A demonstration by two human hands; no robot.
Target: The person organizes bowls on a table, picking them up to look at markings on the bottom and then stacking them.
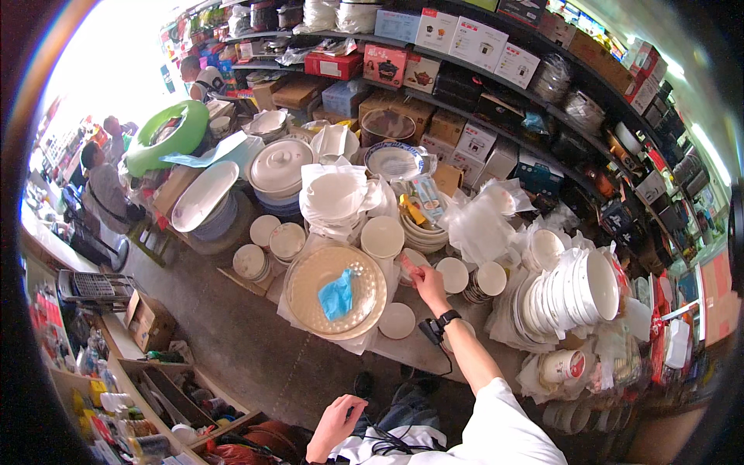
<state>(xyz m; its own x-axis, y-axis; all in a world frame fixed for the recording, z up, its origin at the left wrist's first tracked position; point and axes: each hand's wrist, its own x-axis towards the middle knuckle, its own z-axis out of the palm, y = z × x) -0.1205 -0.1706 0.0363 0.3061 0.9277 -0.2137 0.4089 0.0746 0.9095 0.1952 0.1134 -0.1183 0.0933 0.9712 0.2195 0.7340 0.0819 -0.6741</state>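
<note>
My right hand (425, 279) reaches over the crowded display with fingers stretched out and apart. Its fingertips lie over the edge of a small white dish (408, 256); whether they press on it is too small to tell. A black watch-like band (449, 316) circles that wrist. Close to my body, my left hand (338, 419) hangs with fingers curled in and nothing visible in it. Left of the right hand sits a large cream tray (301, 288) with a dimpled rim and a crumpled blue cloth (335, 295) on it. Round white plates (452, 275) lie just right of my fingers.
Wrapped white bowls (593, 287) lean in a row at the right. A lidded white pot (277, 166) and oval platters (204, 196) stand farther left. Boxed cookware (477, 44) fills the back shelves. Other people (108, 186) are at the far left, beyond the floor (209, 302).
</note>
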